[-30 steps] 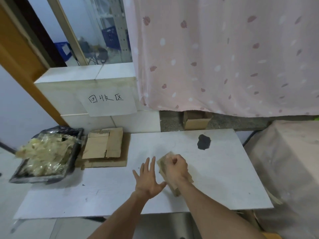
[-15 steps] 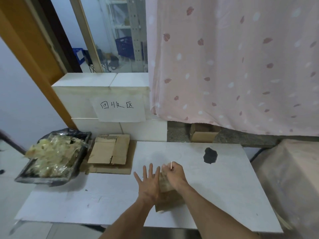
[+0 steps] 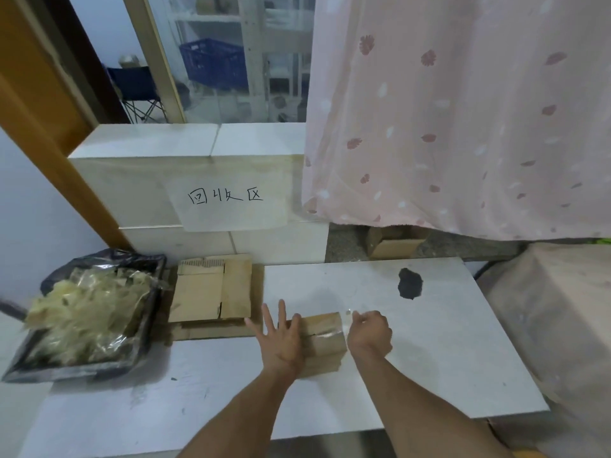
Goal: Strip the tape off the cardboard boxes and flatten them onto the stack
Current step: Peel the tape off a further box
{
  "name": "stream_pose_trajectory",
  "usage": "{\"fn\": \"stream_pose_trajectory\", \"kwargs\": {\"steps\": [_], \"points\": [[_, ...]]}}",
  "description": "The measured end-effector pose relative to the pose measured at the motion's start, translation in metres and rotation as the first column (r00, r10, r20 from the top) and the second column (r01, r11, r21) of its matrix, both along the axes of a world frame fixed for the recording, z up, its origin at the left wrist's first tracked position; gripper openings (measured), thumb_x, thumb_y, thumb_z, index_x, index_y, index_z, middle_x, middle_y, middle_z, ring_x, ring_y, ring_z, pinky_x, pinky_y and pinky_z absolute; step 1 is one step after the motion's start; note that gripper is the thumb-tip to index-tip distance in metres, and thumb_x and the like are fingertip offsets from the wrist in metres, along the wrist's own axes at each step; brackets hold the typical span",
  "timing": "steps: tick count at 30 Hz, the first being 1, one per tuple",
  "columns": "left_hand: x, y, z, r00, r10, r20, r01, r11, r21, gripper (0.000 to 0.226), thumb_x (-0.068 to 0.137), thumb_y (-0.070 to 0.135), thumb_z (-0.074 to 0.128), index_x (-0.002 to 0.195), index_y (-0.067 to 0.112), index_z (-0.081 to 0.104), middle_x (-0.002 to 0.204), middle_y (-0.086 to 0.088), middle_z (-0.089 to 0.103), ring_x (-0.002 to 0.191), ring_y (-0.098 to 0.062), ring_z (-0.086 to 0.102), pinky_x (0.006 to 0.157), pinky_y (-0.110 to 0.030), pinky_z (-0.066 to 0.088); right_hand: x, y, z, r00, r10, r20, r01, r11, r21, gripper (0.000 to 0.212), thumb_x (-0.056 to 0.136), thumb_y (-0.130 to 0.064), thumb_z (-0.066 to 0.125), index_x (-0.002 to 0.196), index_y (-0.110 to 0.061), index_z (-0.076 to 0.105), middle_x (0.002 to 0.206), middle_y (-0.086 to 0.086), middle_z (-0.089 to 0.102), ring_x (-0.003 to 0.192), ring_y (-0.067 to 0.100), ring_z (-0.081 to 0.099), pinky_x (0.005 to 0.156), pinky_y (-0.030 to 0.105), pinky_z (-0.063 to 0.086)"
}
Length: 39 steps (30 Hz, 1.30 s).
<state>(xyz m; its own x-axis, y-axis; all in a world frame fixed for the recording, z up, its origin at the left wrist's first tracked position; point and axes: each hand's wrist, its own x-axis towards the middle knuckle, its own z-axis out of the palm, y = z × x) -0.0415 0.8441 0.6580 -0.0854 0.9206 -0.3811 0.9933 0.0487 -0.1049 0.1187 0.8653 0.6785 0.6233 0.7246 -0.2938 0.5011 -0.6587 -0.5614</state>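
Note:
A small brown cardboard box (image 3: 325, 338) sits on the white table (image 3: 429, 352), sealed along its top with clear tape (image 3: 334, 332). My left hand (image 3: 281, 338) lies flat with spread fingers against the box's left side, pressing it down. My right hand (image 3: 368, 330) is at the box's right end, fingers pinched on the loose end of the clear tape. A stack of flattened cardboard (image 3: 211, 292) lies at the table's back left.
A black-lined tray (image 3: 82, 365) heaped with stripped tape stands at the far left. A dark patch (image 3: 410, 282) marks the table top. Behind are a white block wall with a paper sign (image 3: 228, 200), a pink curtain (image 3: 463, 110) and an open box (image 3: 393, 242) on the floor.
The box has been set down flat and my left hand has settled on its left side. My right hand has shifted to the right end, pulling tape away.

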Motion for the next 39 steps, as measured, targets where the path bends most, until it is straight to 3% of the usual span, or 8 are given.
{"fn": "stream_pose_trajectory", "kwargs": {"steps": [4, 8, 12, 17, 25, 30, 35, 39], "points": [[-0.017, 0.003, 0.001, 0.996, 0.09, -0.025, -0.091, 0.995, -0.027, 0.084, 0.084, 0.026, 0.062, 0.151, 0.024, 0.012, 0.163, -0.015, -0.013, 0.144, -0.053, -0.016, 0.091, -0.082, -0.021, -0.016, -0.003, 0.003, 0.989, -0.004, 0.149, 0.006, 1.0, -0.014, 0.033, 0.095, -0.04, 0.058, 0.114, -0.013, 0.058, 0.115, 0.011, 0.058, 0.109, 0.032, 0.052, 0.084, 0.041, 0.042], [-0.003, 0.003, -0.001, 0.994, 0.096, 0.061, -0.096, 0.995, -0.005, 0.095, 0.084, 0.05, 0.063, 0.153, 0.018, 0.006, 0.163, -0.017, -0.011, 0.146, -0.05, -0.016, 0.096, -0.079, -0.021, -0.043, -0.006, 0.002, 0.92, 0.292, 0.261, -0.295, 0.955, -0.032, 0.056, 0.093, -0.052, 0.055, 0.135, -0.019, 0.039, 0.139, 0.007, 0.044, 0.124, 0.028, 0.045, 0.097, 0.041, 0.043], [0.024, -0.004, -0.005, 0.991, 0.101, 0.086, -0.103, 0.994, 0.024, 0.094, 0.091, 0.063, 0.046, 0.157, 0.016, -0.001, 0.163, -0.017, -0.016, 0.145, -0.048, -0.021, 0.102, -0.076, -0.017, -0.06, -0.009, -0.004, 0.856, 0.482, 0.189, -0.488, 0.873, -0.012, 0.069, 0.086, -0.065, 0.052, 0.137, -0.019, 0.043, 0.136, 0.002, 0.049, 0.127, 0.023, 0.043, 0.103, 0.038, 0.038], [0.044, -0.011, -0.004, 0.97, 0.206, 0.127, -0.214, 0.975, 0.052, 0.077, 0.094, 0.044, 0.049, 0.154, 0.019, 0.007, 0.163, -0.019, -0.008, 0.147, -0.049, -0.013, 0.107, -0.076, -0.007, -0.045, -0.011, -0.016, 0.863, 0.467, 0.19, -0.477, 0.879, 0.005, 0.056, 0.09, -0.063, 0.049, 0.122, -0.018, 0.057, 0.121, 0.003, 0.056, 0.112, 0.023, 0.049, 0.095, 0.036, 0.041], [0.058, -0.013, -0.003, 0.96, 0.251, 0.126, -0.26, 0.963, 0.066, 0.07, 0.095, 0.037, 0.055, 0.149, 0.025, 0.013, 0.164, -0.017, -0.006, 0.146, -0.05, -0.014, 0.105, -0.074, -0.015, -0.03, -0.02, -0.028, 0.715, 0.594, 0.369, -0.623, 0.78, -0.048, 0.023, 0.098, -0.027, 0.05, 0.114, -0.016, 0.063, 0.114, 0.005, 0.062, 0.103, 0.023, 0.052, 0.087, 0.033, 0.04], [0.052, -0.002, 0.007, 0.977, 0.209, 0.032, -0.211, 0.975, 0.065, 0.074, 0.087, 0.018, 0.059, 0.147, 0.026, 0.016, 0.163, -0.015, -0.008, 0.144, -0.053, -0.017, 0.1, -0.075, -0.021, -0.015, -0.012, -0.026, 0.734, 0.596, 0.325, -0.603, 0.792, -0.091, 0.019, 0.097, -0.015, 0.049, 0.113, -0.01, 0.057, 0.109, 0.007, 0.065, 0.102, 0.025, 0.059, 0.087, 0.034, 0.042], [0.037, 0.001, 0.012, 0.969, 0.234, -0.081, -0.232, 0.972, 0.039, 0.079, 0.082, 0.013, 0.056, 0.146, 0.029, 0.014, 0.163, -0.017, -0.01, 0.143, -0.055, -0.015, 0.1, -0.081, -0.014, 0.019, 0.001, -0.026, 0.867, 0.407, 0.288, -0.392, 0.913, -0.113, 0.018, 0.101, -0.016, 0.047, 0.112, -0.004, 0.055, 0.109, 0.011, 0.065, 0.103, 0.031, 0.06, 0.084, 0.039, 0.04], [0.053, 0.005, 0.016, 0.965, 0.246, -0.092, -0.248, 0.969, -0.002, 0.079, 0.083, 0.024, 0.057, 0.149, 0.021, 0.014, 0.163, -0.019, -0.012, 0.143, -0.056, -0.013, 0.097, -0.082, -0.015, 0.009, -0.001, -0.019, 0.967, 0.244, 0.069, -0.249, 0.964, 0.096, 0.018, 0.101, -0.018, 0.048, 0.109, -0.005, 0.056, 0.112, 0.013, 0.06, 0.103, 0.035, 0.056, 0.081, 0.043, 0.046]]}}
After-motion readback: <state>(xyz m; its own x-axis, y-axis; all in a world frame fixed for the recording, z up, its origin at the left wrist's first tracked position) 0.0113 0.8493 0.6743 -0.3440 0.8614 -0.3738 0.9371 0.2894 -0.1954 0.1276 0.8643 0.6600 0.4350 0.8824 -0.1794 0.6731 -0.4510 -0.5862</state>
